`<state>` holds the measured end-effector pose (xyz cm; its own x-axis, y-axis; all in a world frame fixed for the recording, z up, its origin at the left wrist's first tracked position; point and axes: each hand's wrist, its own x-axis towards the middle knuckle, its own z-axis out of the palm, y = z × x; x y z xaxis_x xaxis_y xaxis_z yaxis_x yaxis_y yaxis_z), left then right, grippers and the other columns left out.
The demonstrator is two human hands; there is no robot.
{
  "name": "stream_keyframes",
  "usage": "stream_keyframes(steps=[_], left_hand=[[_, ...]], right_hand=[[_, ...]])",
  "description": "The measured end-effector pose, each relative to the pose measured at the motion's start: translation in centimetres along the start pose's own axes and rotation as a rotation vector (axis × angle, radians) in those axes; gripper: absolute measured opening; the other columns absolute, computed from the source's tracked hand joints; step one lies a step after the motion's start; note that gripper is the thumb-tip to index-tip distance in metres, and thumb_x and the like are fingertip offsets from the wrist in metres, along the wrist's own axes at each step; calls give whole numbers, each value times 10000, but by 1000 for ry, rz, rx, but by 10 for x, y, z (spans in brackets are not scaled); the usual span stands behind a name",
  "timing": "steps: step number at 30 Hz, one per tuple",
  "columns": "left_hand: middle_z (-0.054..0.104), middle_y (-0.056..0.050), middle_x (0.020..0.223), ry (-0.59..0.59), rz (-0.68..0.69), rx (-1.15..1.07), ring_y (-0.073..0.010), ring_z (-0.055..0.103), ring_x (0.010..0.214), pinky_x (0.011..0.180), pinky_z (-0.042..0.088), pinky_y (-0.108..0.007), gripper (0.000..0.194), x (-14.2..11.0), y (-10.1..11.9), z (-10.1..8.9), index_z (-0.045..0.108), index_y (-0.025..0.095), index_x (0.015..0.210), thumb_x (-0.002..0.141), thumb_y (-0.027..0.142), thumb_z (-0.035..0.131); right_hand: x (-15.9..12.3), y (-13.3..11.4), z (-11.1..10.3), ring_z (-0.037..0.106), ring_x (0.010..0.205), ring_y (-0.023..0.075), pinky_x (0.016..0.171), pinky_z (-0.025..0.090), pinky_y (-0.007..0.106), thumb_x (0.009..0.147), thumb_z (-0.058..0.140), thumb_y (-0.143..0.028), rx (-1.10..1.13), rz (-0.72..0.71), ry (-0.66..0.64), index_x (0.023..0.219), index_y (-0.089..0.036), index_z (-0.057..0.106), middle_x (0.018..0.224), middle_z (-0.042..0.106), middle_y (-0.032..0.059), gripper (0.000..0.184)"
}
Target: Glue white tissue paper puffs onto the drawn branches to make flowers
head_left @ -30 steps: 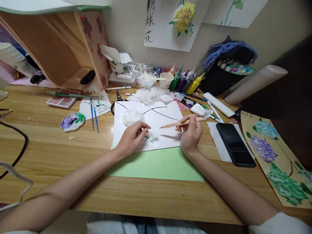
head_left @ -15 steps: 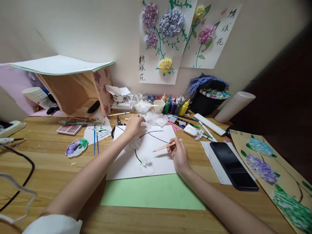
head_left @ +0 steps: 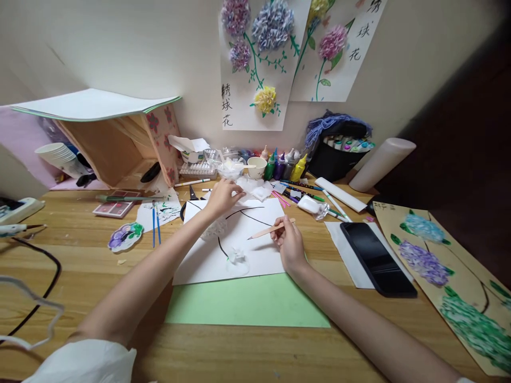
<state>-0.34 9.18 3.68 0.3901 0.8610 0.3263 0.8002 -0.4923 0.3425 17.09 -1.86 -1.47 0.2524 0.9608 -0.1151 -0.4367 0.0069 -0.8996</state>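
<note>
My right hand (head_left: 290,242) is closed on a pencil (head_left: 261,233), its tip pointing left just above a white sheet of paper (head_left: 261,260). Black curved lines cross the sheet, and crumpled white tissue flowers (head_left: 236,255) sit on it, one partly behind my left wrist. My left hand (head_left: 224,198) reaches over the sheet's far edge, fingers bent and slightly apart, close to loose white tissue pieces (head_left: 259,191). Nothing shows between its fingers. Beneath the white sheet lies a green sheet (head_left: 247,306).
Paint bottles (head_left: 284,166), a paper cup (head_left: 256,167) and a black marker case (head_left: 337,154) line the wall. Left are scissors (head_left: 192,193), brushes (head_left: 156,223) and a paint palette (head_left: 125,237). Right are a phone (head_left: 377,260) and a flower picture (head_left: 447,276).
My left hand has moved slightly right, toward the tissue pieces. My right hand keeps its hold on the pencil. The whole view has shifted a little.
</note>
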Motion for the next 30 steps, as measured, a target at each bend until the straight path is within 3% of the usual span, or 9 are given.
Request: stream_keyframes(steps=[8, 14, 20, 26, 30], left_hand=[[653, -20, 783, -12, -93, -334, -129, 518, 674, 645, 393, -238, 228, -1, -2, -11, 633, 151, 860, 793, 341, 526], [645, -46, 795, 30, 9, -133, -172, 505, 768, 702, 375, -283, 347, -1, -2, -13, 675, 169, 802, 865, 400, 423], [651, -62, 886, 39, 102, -124, -192, 508, 860, 788, 376, -312, 251, 2, -5, -11, 707, 195, 777, 800, 397, 559], [671, -51, 715, -56, -93, -486, -139, 551, 663, 627, 394, -252, 362, -3, 5, -14, 688, 130, 737, 745, 478, 590], [682, -52, 728, -182, -247, -678, -124, 556, 643, 586, 389, -225, 418, -20, 20, -25, 687, 106, 789, 663, 503, 657]], right_hand=[[0, 0, 1, 442, 413, 89, 419, 319, 205, 752, 539, -536, -13, -16, -11, 668, -187, 508, 443, 494, -45, 360], [-1, 0, 0, 429, 406, 80, 399, 292, 192, 772, 527, -519, -5, -25, -12, 662, -182, 503, 438, 476, -49, 355], [-2, 1, 0, 424, 406, 75, 396, 277, 189, 795, 504, -495, -15, -38, -14, 647, -183, 500, 434, 456, -54, 346], [-1, 1, -1, 416, 400, 69, 384, 265, 180, 797, 505, -477, 1, -47, 12, 647, -181, 500, 438, 449, -57, 331], [-1, 0, -1, 388, 378, 55, 370, 255, 171, 804, 499, -438, 40, -67, 45, 611, -180, 454, 448, 445, -60, 325]])
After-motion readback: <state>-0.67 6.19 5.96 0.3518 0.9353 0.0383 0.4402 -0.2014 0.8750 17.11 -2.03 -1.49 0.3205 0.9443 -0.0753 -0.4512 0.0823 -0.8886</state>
